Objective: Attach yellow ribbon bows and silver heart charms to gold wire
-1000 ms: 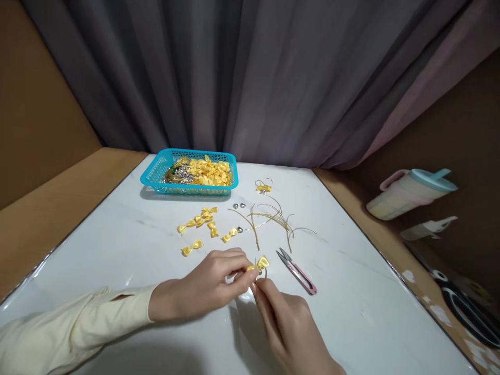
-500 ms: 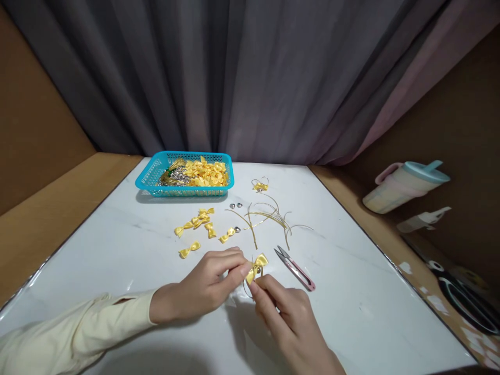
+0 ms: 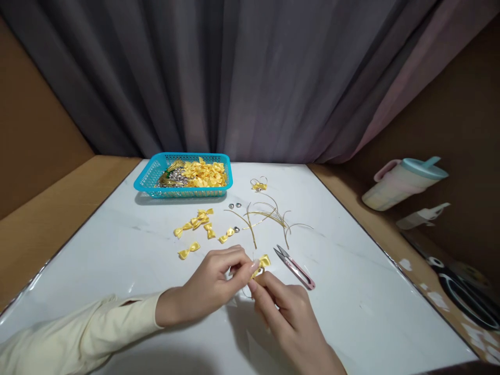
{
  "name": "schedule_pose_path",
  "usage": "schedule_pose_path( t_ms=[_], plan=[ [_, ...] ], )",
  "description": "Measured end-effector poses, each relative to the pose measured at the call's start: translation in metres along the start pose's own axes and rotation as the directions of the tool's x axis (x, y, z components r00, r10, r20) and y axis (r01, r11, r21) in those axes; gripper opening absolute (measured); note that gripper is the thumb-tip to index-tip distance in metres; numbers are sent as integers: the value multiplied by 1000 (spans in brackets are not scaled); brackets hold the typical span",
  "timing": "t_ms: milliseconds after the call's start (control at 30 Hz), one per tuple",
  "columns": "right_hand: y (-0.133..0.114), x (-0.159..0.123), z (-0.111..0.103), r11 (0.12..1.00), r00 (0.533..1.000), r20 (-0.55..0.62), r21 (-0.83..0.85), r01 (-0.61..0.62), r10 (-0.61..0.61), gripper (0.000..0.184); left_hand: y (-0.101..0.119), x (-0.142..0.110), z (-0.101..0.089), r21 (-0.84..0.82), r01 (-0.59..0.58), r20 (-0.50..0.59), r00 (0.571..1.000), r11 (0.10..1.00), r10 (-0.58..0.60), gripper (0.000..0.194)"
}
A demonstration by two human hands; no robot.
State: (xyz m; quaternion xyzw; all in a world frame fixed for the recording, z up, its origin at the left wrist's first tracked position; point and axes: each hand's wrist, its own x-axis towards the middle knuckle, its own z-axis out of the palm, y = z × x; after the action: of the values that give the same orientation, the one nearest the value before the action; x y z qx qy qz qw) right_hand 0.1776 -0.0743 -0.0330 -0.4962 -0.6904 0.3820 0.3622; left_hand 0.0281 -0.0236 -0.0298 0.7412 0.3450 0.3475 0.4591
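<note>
A yellow satin bow [image 3: 264, 261] with gold wire about it is pinched between both hands above the white table. My left hand [image 3: 219, 273] is closed on it from the left, its thumb covering much of the bow. From the right, my right hand [image 3: 283, 307] grips the lower edge and the wire between thumb and forefinger. A thin wire loop [image 3: 246, 292] shows below the fingertips. Thread snips [image 3: 295, 267] with pink handles lie just right of the hands. Beyond them are loose gold wires [image 3: 269, 214] and several yellow bows [image 3: 200, 221].
A blue basket [image 3: 183, 192] of bows, wire and silver pieces stands at the back left. Small silver beads [image 3: 235, 205] and a finished-looking bow piece [image 3: 259, 185] lie farther back. A tumbler [image 3: 404, 185], white bottle [image 3: 422, 216] and black-handled scissors [image 3: 464, 297] are at the right.
My left hand has shifted slightly right, its thumb sliding over the bow and covering more of it. My right hand has barely moved.
</note>
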Motion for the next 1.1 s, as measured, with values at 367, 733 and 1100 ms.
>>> schedule_pose_path(
  t_ms=[367, 733, 1100],
  plan=[
    [-6, -4, -24, 993, 989, -137, 109, -49, 64, 12, 5, 4, -10, 21, -5, 52, 999, 1000, 4, 27],
    [-2, 4, -19, 851, 890, -174, -415, 321, -421, 18, 6, 5, -13, -53, 90, 126, 989, 995, -82, 31],
    [1, 9, -25, 833, 904, -73, -425, 355, -422, 19, 8, 6, -16, 1, -8, 214, 977, 1000, 8, 27]
  ],
)
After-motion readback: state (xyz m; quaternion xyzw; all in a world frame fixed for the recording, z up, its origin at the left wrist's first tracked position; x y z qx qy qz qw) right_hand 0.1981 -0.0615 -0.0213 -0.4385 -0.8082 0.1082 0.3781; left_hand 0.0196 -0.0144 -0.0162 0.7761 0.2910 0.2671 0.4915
